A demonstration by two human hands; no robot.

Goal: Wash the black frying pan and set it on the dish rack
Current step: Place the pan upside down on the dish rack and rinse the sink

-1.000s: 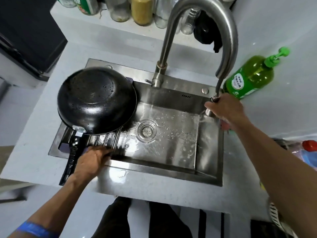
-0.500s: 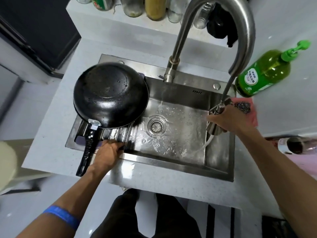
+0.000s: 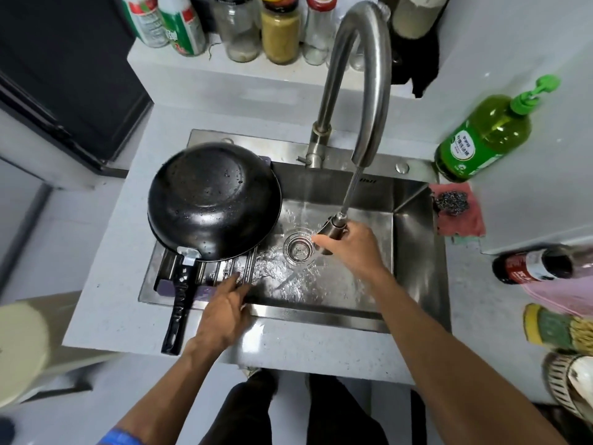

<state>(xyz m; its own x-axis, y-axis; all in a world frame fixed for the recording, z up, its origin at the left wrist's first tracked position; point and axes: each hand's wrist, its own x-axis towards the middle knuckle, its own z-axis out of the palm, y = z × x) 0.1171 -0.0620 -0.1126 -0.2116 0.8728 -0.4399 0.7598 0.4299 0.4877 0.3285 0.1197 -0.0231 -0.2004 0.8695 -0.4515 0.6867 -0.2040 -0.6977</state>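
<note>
I see the black frying pan (image 3: 213, 200) upside down on the dish rack (image 3: 224, 268) at the sink's (image 3: 414, 252) left side, handle sticking out over the worktop (image 3: 106, 252). My left hand (image 3: 224, 311) rests at the rack's near edge, fingers straight, touching the bars. My right hand (image 3: 351, 248) grips the pull-out spray head (image 3: 332, 231), water running near the drain (image 3: 300, 248)

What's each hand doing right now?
Left hand: open, fingers resting on the dish rack.
Right hand: gripping the pull-out faucet head.
</note>
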